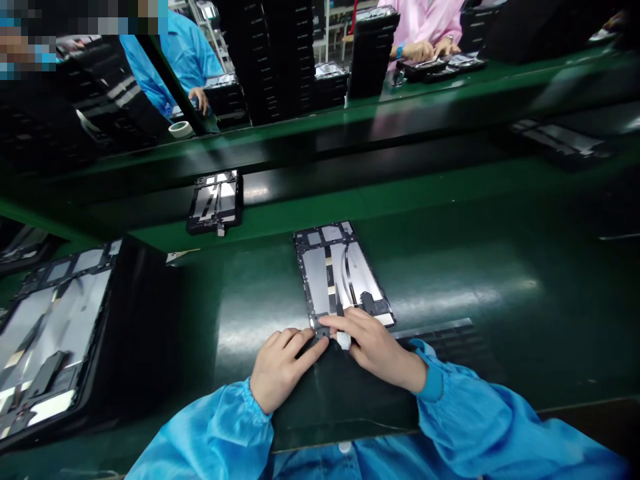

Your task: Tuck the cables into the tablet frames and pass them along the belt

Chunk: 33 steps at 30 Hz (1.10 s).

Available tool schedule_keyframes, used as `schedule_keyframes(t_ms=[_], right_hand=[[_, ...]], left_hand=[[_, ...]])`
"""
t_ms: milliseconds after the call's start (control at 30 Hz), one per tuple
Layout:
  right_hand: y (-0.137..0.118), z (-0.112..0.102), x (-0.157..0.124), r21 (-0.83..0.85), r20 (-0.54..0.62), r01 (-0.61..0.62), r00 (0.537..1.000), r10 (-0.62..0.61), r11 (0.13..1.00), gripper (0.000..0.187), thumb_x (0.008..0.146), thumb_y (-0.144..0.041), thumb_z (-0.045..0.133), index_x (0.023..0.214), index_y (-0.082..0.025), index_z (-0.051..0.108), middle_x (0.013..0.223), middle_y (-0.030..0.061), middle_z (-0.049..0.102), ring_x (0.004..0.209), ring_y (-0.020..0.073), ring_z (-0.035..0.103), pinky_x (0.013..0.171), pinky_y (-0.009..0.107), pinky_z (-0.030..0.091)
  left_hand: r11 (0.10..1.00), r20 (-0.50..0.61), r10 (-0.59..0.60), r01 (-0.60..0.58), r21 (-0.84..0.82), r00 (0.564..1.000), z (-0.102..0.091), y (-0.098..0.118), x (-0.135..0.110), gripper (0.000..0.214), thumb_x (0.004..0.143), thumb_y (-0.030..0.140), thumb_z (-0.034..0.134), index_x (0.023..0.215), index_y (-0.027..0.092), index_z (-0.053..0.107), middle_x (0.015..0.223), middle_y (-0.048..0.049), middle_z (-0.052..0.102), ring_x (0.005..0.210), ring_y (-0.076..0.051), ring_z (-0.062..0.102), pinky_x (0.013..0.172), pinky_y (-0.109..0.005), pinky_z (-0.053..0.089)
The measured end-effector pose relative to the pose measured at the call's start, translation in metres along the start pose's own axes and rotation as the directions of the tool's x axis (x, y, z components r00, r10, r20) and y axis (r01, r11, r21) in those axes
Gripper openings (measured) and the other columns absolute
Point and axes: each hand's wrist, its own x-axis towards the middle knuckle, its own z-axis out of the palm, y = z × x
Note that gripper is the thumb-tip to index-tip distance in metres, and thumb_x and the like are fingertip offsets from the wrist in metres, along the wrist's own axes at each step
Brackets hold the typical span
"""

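A black-framed tablet housing (340, 273) lies on the green mat, with silver panels and dark ribbon strips inside it. At its near end, my left hand (286, 369) and my right hand (373, 347) meet, their fingertips pressing on a small black part (323, 331). A small white piece (343, 340) shows just under my right fingers. The fingers hide part of the housing's near edge, so I cannot see how the small part is fixed.
Other tablet housings lie on a belt ahead (215, 201) and at the left (55, 340). Tall black stacks (265, 60) stand beyond the belt. Co-workers in blue (170, 60) and pink (425, 27) smocks work across it. A roll of tape (181, 129) lies nearby.
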Motion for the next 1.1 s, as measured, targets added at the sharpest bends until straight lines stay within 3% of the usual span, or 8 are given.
schedule_keyframes(t_ms=[200,333,467,567,633,867,1100], right_hand=[[0.002,-0.002,0.001,0.030,0.016,-0.056,0.998,0.055,0.998,0.057,0.082,0.004,0.041,0.132,-0.022,0.052,0.094,0.0079,0.066,0.083,0.0231,0.058,0.073,0.037,0.054],[0.000,-0.012,0.000,0.153,-0.050,-0.064,0.996,0.072,0.986,0.034,0.095,-0.013,0.048,0.126,-0.024,0.061,0.090,0.0064,0.070,0.077,0.0213,0.063,0.068,0.033,0.054],[-0.005,-0.024,-0.014,0.304,-0.109,-0.181,0.969,0.223,0.935,0.029,0.101,-0.029,0.047,0.123,-0.027,0.065,0.085,0.0039,0.069,0.068,0.0171,0.063,0.064,0.030,0.054],[-0.008,-0.025,-0.025,0.380,-0.038,-0.327,0.929,0.368,0.865,0.031,0.102,-0.030,0.042,0.126,-0.026,0.062,0.080,0.0017,0.064,0.052,0.0120,0.057,0.052,0.026,0.051],[-0.009,-0.022,-0.027,0.403,0.007,-0.390,0.906,0.423,0.828,0.028,0.101,-0.029,0.045,0.123,-0.024,0.060,0.080,0.0017,0.065,0.056,0.0130,0.061,0.051,0.024,0.052],[-0.010,-0.020,-0.023,0.275,0.013,-0.347,0.934,0.358,0.896,0.014,0.094,-0.021,0.053,0.101,-0.022,0.065,0.094,0.0044,0.073,0.087,0.0199,0.071,0.077,0.029,0.056],[0.001,-0.033,-0.028,0.183,-0.078,-0.348,0.927,0.366,0.920,0.016,0.092,-0.021,0.052,0.094,-0.020,0.067,0.082,0.0049,0.072,0.074,0.0203,0.071,0.063,0.029,0.056]], left_hand=[[0.999,0.024,0.053,-0.053,0.009,0.998,0.001,-0.005,0.003,0.036,0.101,0.014,0.036,0.133,0.022,0.051,0.113,-0.0076,0.062,0.093,-0.019,0.055,0.075,-0.032,0.046],[0.999,0.017,0.036,-0.037,0.031,0.999,0.004,-0.001,0.005,0.034,0.101,0.013,0.038,0.131,0.020,0.052,0.110,-0.0084,0.061,0.086,-0.019,0.055,0.070,-0.032,0.046],[0.999,0.000,-0.033,0.033,-0.004,0.999,0.008,0.006,0.005,0.032,0.099,0.013,0.043,0.128,0.018,0.054,0.109,-0.0096,0.059,0.089,-0.020,0.055,0.072,-0.033,0.047],[0.998,0.012,-0.056,0.056,-0.032,0.998,0.009,0.008,0.006,0.031,0.099,0.014,0.045,0.127,0.019,0.054,0.109,-0.0093,0.059,0.089,-0.020,0.056,0.072,-0.032,0.047],[0.997,0.010,-0.060,0.061,-0.046,0.998,0.009,0.008,0.006,0.030,0.099,0.014,0.044,0.127,0.019,0.054,0.108,-0.0091,0.059,0.089,-0.020,0.056,0.072,-0.032,0.047],[0.996,-0.008,-0.075,0.074,-0.058,0.997,0.008,0.008,0.007,0.030,0.100,0.014,0.041,0.126,0.019,0.055,0.107,-0.0084,0.060,0.087,-0.019,0.056,0.070,-0.031,0.048],[0.996,-0.009,-0.079,0.078,-0.048,0.997,0.010,0.008,0.006,0.030,0.100,0.016,0.041,0.127,0.021,0.056,0.106,-0.0072,0.060,0.089,-0.018,0.056,0.073,-0.030,0.048]])
